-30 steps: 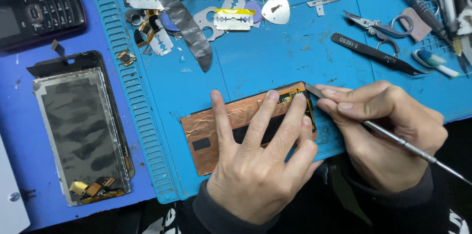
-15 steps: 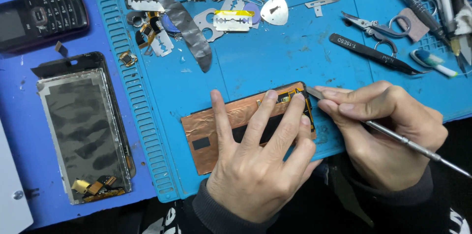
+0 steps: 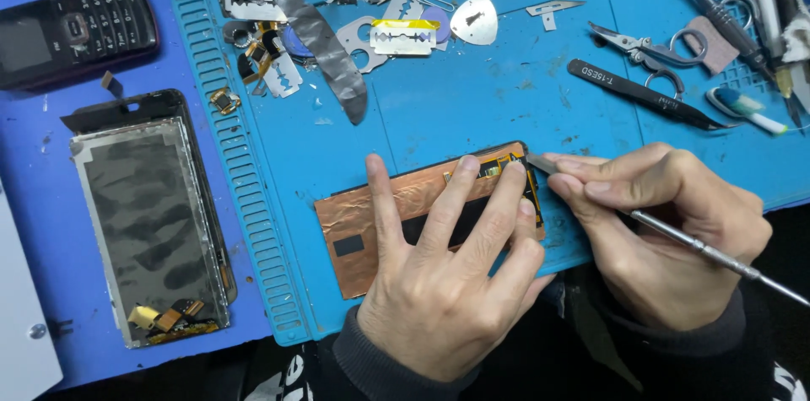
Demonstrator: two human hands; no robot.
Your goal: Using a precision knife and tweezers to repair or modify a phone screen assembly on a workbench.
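My hands work a copper-backed panel (image 3: pixel 396 215) at the worktop's near edge.
My left hand (image 3: pixel 443 283) lies flat on it, fingers spread; my right hand (image 3: pixel 666 224) pinches a metal tool (image 3: pixel 700 245) whose tip touches the panel's far right corner.

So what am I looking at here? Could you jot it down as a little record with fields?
Surface: blue work mat
Left hand: pressed flat on a copper-coloured panel
Right hand: holds a thin metal tool, tip at the panel's upper right corner
Far left: detached screen panel, dark keypad phone
Top right: black tweezers, small cutters
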